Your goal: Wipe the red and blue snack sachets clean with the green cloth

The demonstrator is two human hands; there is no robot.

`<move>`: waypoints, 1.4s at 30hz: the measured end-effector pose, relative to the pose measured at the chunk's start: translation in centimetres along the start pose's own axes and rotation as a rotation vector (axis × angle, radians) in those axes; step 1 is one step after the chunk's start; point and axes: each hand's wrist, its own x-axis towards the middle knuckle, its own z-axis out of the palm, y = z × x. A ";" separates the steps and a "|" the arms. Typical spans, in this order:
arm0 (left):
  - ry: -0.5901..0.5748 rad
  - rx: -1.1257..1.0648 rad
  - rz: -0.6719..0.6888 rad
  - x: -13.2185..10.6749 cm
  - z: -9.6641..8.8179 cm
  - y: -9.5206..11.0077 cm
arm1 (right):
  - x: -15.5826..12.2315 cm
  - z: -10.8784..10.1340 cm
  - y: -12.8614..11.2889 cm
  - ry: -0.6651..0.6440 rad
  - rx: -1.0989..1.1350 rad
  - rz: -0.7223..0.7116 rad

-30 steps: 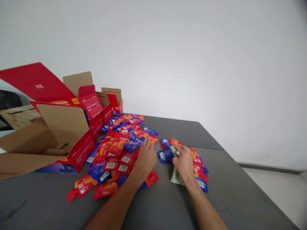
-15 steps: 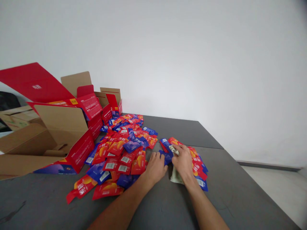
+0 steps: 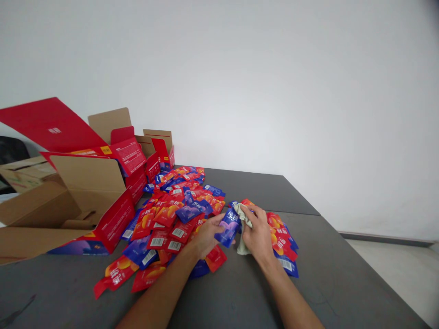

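Observation:
My left hand (image 3: pixel 207 236) grips a blue packet (image 3: pixel 227 227) by its left side, thumb on the front. The packet is raised off the table and tilted, its printed face toward me. A crumpled pale cloth (image 3: pixel 243 214) is bunched in my right hand (image 3: pixel 258 233), whose fingers press it to the packet's upper right edge. Part of the cloth hangs below those fingers. To the left spreads a large heap of red and blue packets (image 3: pixel 168 212), partly covered by my left forearm. Beyond my right hand lies a smaller pile of packets (image 3: pixel 281 236), partly hidden by that hand.
Open red cardboard boxes stand along the left, the nearest box (image 3: pixel 115 224) with raised flaps and a brown inside. Behind it are more red boxes (image 3: pixel 128 157). The dark grey table (image 3: pixel 329 278) ends at a slanted right edge, with a white wall (image 3: pixel 260 91) behind.
My left hand has lifted the blue packet off the table and turned it face up. My right hand has brought the cloth against it. A red packet now shows beside my left wrist.

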 end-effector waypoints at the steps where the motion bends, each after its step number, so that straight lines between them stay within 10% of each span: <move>1: -0.045 -0.043 -0.009 -0.2 0.1 0.2 | -0.1 0.1 0.0 -0.012 -0.003 -0.017; 12: 0.062 -0.273 -0.026 0.7 -0.2 2.0 | -2.0 1.3 -4.5 -0.409 0.101 -0.223; 26: 0.323 -0.140 0.164 0.3 -0.1 1.3 | -0.5 0.7 -0.7 0.062 0.082 0.117; 42: 0.196 -0.336 0.143 0.6 0.2 0.8 | -2.0 1.7 -3.2 -0.056 0.208 -0.096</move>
